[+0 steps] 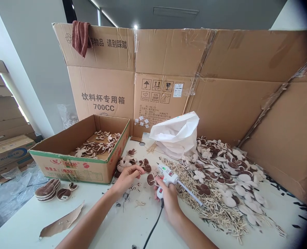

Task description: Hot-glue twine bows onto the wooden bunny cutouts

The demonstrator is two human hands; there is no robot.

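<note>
A white glue gun (168,175) with a glue stick in its back and a black cord is gripped in my right hand (167,195). Between the thumb side of that hand and my left hand is a brown felt piece (151,179) with a light edge. My left hand (128,178) has its thumb and fingers pinched together near another brown piece (145,165); what is between the fingertips is too small to make out. Beside it, more felt pieces (124,164) lie against the open box. A small cord bow (140,203) rests on the table below the hands.
An open carton (72,169) holding finished-looking pieces stands left. A white bag (175,138), a heap of felt shapes (220,166) and a pile of cord bits (215,211) lie right. Tall cardboard (163,55) walls the back. Stacked soles (47,190) and a cardboard scrap (61,223) sit front left.
</note>
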